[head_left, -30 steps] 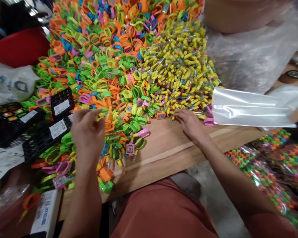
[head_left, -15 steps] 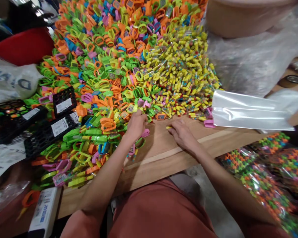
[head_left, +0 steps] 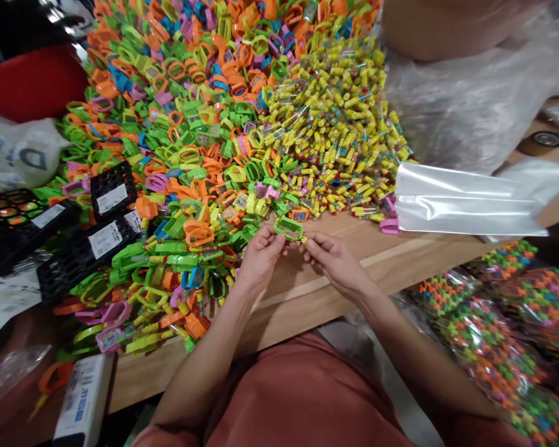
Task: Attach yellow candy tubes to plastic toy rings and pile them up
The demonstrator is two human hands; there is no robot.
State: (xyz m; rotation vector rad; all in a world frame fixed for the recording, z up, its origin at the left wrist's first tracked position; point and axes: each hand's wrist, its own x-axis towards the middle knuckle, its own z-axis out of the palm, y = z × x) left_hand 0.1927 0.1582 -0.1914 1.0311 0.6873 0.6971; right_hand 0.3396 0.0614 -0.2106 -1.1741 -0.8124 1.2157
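Note:
My left hand [head_left: 259,259] pinches a bright green toy watch [head_left: 289,236] with a looped strap, held just above the wooden table. Close beside it, my right hand [head_left: 334,259] grips a small yellow-capped tube [head_left: 304,239] between thumb and fingertips; most of the tube is hidden by the fingers. The two hands nearly meet at the watch's right end. Beyond them spreads a big heap of toy watches [head_left: 198,155] in orange, green, pink and blue. A pile of clear tubes with yellow caps [head_left: 340,124] lies to its right.
Flat clear plastic bags [head_left: 466,198] lie on the right. Black perforated trays [head_left: 86,251] with white labels sit at left, below a red basin [head_left: 32,84]. A white box [head_left: 84,397] stands at lower left. Filled bags [head_left: 489,347] are below the table edge.
My left hand has come out of the watch heap with a green toy watch. My right hand has moved left with the small tube, bringing both hands together.

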